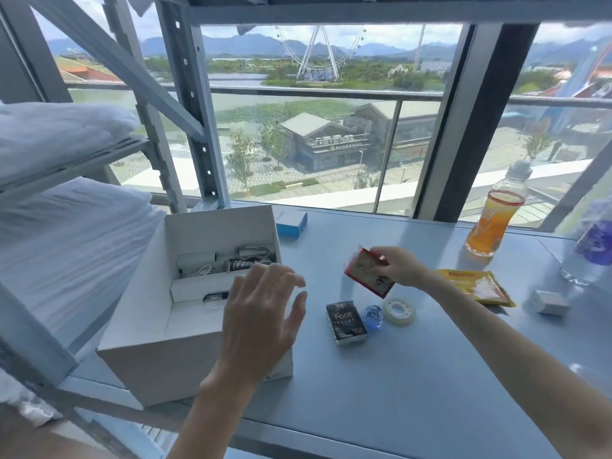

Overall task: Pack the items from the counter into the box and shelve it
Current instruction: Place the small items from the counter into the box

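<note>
An open white box [155, 362] stands on the pale counter [414, 376] at the left, with a carabiner, cables and small white boxes inside. My left hand [261, 313] hovers over the box's right rim, fingers spread, holding nothing. My right hand [397, 265] grips a small red packet [364, 276] above the counter, to the right of the box. Below the packet lie a black tissue pack [346, 323], a small blue round item [373, 317] and a tape roll [399, 311].
A blue-and-white carton [291, 223] sits behind the box. At the right are an orange drink bottle [495, 220], a yellow sachet [477, 286], a small white cube [549, 303] and a clear bottle with a blue label [592, 246]. Metal shelving with white bedding [66, 226] stands left.
</note>
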Action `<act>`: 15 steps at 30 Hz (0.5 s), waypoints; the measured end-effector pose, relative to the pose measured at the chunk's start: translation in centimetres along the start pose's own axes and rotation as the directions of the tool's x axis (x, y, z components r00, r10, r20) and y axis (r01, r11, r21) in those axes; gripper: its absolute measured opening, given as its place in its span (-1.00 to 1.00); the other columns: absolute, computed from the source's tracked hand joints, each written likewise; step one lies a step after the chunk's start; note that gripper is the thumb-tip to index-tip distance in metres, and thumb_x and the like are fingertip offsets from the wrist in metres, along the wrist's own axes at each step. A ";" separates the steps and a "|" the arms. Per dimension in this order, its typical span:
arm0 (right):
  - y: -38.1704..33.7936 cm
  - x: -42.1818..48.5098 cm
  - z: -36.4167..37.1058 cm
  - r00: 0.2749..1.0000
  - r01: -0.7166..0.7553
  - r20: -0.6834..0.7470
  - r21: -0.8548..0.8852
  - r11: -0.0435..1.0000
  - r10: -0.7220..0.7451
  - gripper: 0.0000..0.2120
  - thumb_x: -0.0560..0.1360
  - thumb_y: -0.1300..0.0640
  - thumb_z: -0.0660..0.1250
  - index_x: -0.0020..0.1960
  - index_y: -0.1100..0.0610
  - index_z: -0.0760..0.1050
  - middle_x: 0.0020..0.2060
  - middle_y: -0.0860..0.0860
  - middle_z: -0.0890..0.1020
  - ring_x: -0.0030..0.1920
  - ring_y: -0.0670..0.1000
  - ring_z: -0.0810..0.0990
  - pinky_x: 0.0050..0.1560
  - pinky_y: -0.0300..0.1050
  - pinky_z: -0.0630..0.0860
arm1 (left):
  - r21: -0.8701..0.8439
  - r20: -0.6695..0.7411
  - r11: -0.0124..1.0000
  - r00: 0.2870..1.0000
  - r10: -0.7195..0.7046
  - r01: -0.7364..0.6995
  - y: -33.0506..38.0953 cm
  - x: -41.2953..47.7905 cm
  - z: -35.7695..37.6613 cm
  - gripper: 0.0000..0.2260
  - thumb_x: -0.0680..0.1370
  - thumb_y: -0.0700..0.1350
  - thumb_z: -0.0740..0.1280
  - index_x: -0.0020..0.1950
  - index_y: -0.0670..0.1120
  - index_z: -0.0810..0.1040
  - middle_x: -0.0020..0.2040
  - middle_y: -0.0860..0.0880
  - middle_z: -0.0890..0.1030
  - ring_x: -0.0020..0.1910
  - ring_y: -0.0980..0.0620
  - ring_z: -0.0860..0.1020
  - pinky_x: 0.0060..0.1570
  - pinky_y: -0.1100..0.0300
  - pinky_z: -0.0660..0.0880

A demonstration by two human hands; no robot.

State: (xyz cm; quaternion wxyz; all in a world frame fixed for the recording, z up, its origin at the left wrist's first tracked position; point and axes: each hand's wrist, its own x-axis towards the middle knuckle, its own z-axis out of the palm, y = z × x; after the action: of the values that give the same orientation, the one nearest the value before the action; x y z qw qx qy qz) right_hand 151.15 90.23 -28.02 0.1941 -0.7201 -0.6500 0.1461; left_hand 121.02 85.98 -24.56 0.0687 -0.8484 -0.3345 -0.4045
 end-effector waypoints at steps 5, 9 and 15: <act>-1.1 -6.5 -5.3 0.994 0.107 -0.003 0.036 0.994 -0.107 -0.81 0.53 0.30 0.26 0.13 0.25 0.50 -0.13 0.05 0.56 -0.14 0.02 0.52 -0.19 -0.23 0.46 | -0.167 0.166 0.985 0.986 -0.023 0.051 5.6 2.9 4.2 -0.70 0.45 -0.08 0.42 0.15 -0.13 0.57 0.05 -0.02 0.62 0.08 -0.03 0.55 0.03 0.10 0.51; -1.2 -10.8 -8.3 0.982 0.181 -0.049 -0.032 0.983 -0.182 -0.79 0.50 0.30 0.30 0.13 0.21 0.54 -0.13 -0.02 0.59 -0.17 -0.01 0.53 -0.25 -0.40 0.43 | -0.329 0.357 0.913 0.927 -0.117 0.242 8.8 3.9 6.6 -0.56 0.47 0.10 0.36 0.29 -0.03 0.48 0.18 0.05 0.58 0.12 0.04 0.53 0.05 0.13 0.50; -1.3 -13.4 -9.6 0.967 0.236 -0.082 -0.058 0.970 -0.240 -0.85 0.45 0.27 0.38 0.02 0.17 0.58 -0.23 -0.09 0.58 -0.28 -0.12 0.51 -0.26 -0.45 0.41 | -0.525 0.362 0.771 0.914 -0.183 0.362 11.3 4.6 7.5 -0.92 0.45 -0.09 0.43 -0.08 -0.01 0.67 -0.21 0.12 0.69 -0.23 0.27 0.62 -0.11 0.16 0.59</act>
State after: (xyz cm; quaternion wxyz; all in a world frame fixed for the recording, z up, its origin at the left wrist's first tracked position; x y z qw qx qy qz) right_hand 152.95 76.19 -19.52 0.2215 -0.6470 -0.7259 0.0741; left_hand 134.93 82.57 -24.39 -0.3035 -0.8198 -0.3217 -0.3639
